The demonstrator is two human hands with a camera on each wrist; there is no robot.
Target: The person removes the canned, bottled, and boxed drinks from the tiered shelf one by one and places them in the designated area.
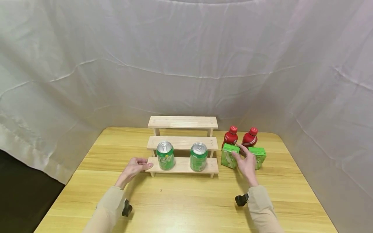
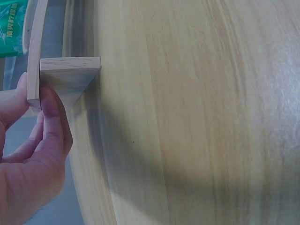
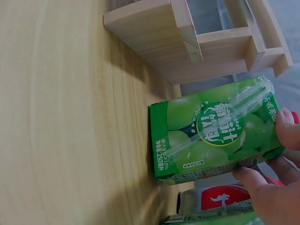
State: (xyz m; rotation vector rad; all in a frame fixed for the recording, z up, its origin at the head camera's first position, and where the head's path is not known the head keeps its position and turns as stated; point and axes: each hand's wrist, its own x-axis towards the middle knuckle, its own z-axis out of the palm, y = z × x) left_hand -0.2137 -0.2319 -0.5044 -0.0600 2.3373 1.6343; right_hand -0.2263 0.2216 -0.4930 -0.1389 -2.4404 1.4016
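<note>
A three-tier wooden shelf (image 1: 182, 165) stands at the middle of the table, with two green cans (image 1: 165, 156) (image 1: 198, 157) on its lowest tier. My left hand (image 1: 135, 166) pinches the left end of that lowest board (image 2: 35, 61), thumb above and a finger (image 2: 51, 110) below, beside the leg. To the right of the shelf, my right hand (image 1: 246, 161) grips the left of two green juice cartons (image 1: 228, 157), which stands on the table. In the right wrist view, thumb and fingertips (image 3: 255, 180) hold this carton (image 3: 211, 131) by its sides.
The second green carton (image 1: 260, 157) stands just right of my right hand. Two red-capped bottles (image 1: 230, 137) (image 1: 250, 138) stand behind the cartons. White cloth hangs around the table (image 1: 186, 200). The shelf's upper two tiers carry nothing.
</note>
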